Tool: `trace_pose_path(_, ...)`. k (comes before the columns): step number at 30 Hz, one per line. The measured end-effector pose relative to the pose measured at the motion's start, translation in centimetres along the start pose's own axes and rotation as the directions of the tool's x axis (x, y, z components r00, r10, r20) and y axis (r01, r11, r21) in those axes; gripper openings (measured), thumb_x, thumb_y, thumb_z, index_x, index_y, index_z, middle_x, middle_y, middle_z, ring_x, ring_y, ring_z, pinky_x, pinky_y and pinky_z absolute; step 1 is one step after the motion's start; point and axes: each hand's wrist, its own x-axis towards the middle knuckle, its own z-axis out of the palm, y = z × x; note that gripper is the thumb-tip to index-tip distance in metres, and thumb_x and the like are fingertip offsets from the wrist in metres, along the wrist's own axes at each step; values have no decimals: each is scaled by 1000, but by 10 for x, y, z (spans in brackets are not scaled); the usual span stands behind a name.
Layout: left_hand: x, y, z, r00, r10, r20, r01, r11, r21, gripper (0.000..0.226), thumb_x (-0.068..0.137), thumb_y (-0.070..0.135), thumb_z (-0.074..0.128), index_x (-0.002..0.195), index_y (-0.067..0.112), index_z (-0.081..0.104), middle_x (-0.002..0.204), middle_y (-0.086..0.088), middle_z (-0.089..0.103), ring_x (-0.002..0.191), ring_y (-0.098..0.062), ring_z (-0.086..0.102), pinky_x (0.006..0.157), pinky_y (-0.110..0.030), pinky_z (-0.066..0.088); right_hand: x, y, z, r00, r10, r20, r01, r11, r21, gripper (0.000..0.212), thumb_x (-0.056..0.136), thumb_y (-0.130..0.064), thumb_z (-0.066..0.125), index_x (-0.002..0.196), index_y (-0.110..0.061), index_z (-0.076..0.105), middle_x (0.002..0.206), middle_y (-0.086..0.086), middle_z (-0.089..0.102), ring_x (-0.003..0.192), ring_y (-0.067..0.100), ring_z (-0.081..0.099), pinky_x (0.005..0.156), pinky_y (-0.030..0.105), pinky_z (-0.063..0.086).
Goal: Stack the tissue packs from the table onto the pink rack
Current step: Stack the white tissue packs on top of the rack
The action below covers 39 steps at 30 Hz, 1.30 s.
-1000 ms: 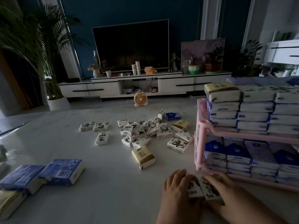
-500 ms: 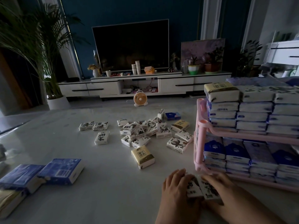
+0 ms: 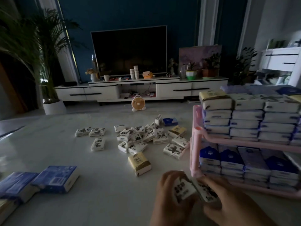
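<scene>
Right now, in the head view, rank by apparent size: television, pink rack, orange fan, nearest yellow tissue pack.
Largest: pink rack (cropped by frame)
television
yellow tissue pack
orange fan
The pack sits nearer the camera, so the last two are unsure.

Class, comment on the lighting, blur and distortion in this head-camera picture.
Head view, lighting: dim, soft sheen on the table; blur: left hand, right hand and the small packs they hold are smeared; distortion: the wall strip leans, wide-angle bending.
</scene>
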Motion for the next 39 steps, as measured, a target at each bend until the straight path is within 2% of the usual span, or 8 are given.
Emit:
trace_pose_path(5, 38, 43, -51, 980, -59, -188, 11, 968, -252, 52, 54, 49, 72, 104, 43, 58, 104, 15, 64, 92, -2, 63, 74, -13, 47, -15, -17, -51, 925, -155, -347, 174, 984, 24, 42, 69, -53, 62, 93, -79, 39, 91, -55, 45, 104, -34, 31, 73, -13, 24)
trace_pose_path(8, 76, 82, -70, 990, -24, -137, -25, 937, -349, 52, 58, 50, 70, 106, 34, 58, 104, 17, 65, 92, -2, 64, 76, -19, 51, -27, -23, -92, 823, -250, -510, 272, 962, -34, 42, 68, -63, 50, 108, -50, 53, 94, -40, 58, 94, -30, 45, 85, -11, 22)
trace_pose_path(10, 101, 106, -73, 995, 23, -92, -56, 926, -373, 47, 67, 44, 75, 107, 33, 55, 102, 16, 64, 90, -4, 64, 71, -21, 54, -29, -26, -121, 794, -214, -570, 276, 961, 24, 52, 63, -64, 50, 112, -48, 52, 98, -35, 59, 86, -23, 53, 51, -6, 37)
trace_pose_path(14, 157, 136, -63, 996, 84, -13, -83, 923, -376, 42, 73, 26, 68, 112, 20, 54, 102, 1, 60, 86, -4, 62, 67, -19, 54, -11, -20, -169, 745, -208, -634, 220, 974, -61, 62, 68, -64, 48, 124, -36, 47, 99, -20, 51, 79, -5, 58, 44, 9, 43)
trace_pose_path(16, 183, 141, -52, 993, 94, 73, -64, 938, -340, 43, 76, 21, 69, 116, 12, 53, 102, -5, 59, 80, -3, 60, 64, -13, 51, 10, -5, -185, 735, -167, -657, 145, 985, -88, 64, 76, -62, 57, 129, -29, 48, 107, -3, 52, 85, 6, 54, 61, 16, 41)
trace_pose_path(24, 263, 134, -15, 935, -105, 338, 161, 977, -142, 49, 81, 20, 66, 125, 10, 49, 116, -7, 56, 101, -19, 54, 75, -22, 42, 80, 20, -213, 872, 43, -488, -39, 999, 20, 43, 86, -37, 60, 126, -24, 51, 100, 1, 55, 63, 5, 55, 46, 17, 39)
trace_pose_path(32, 307, 134, 1, 768, -192, 611, 215, 976, 36, 50, 79, 3, 62, 123, 25, 49, 126, -8, 51, 113, -24, 49, 97, -39, 42, 120, 26, -223, 925, 18, -380, -65, 992, -110, 42, 82, -48, 60, 114, -21, 60, 108, 0, 62, 90, 15, 56, 74, 30, 48)
trace_pose_path(39, 305, 127, 12, 750, -199, 631, 425, 876, -229, 29, 94, 11, 40, 120, 16, 51, 103, -1, 55, 91, -14, 52, 75, -24, 44, 134, 29, -223, 943, -10, -333, -64, 976, -209, 45, 80, -55, 58, 99, -15, 67, 96, 5, 66, 86, 20, 59, 80, 38, 51)
